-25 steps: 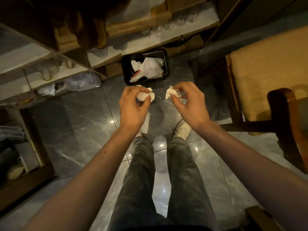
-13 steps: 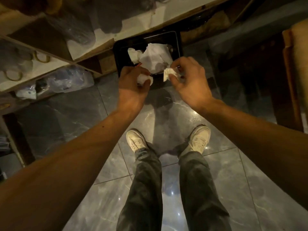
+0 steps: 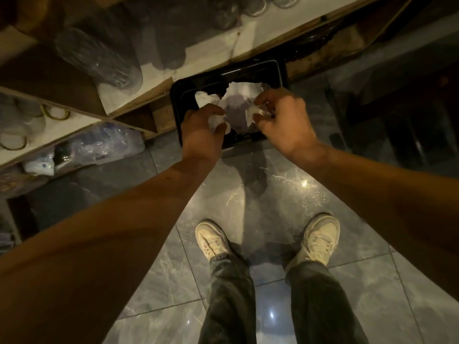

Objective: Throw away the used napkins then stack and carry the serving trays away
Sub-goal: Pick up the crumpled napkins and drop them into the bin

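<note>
You've got a crumpled napkin pinched in your left hand point(image 3: 201, 131) and another in your right hand point(image 3: 283, 122), both over the black bin point(image 3: 279, 70), seemingly unreleased, and no serving trays are in sight yet.

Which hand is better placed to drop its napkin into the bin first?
Right, marginally. The right hand holds its crumpled napkin over the black bin's open middle, above the paper already inside. The left hand holds its napkin nearer the bin's near-left rim.
</note>
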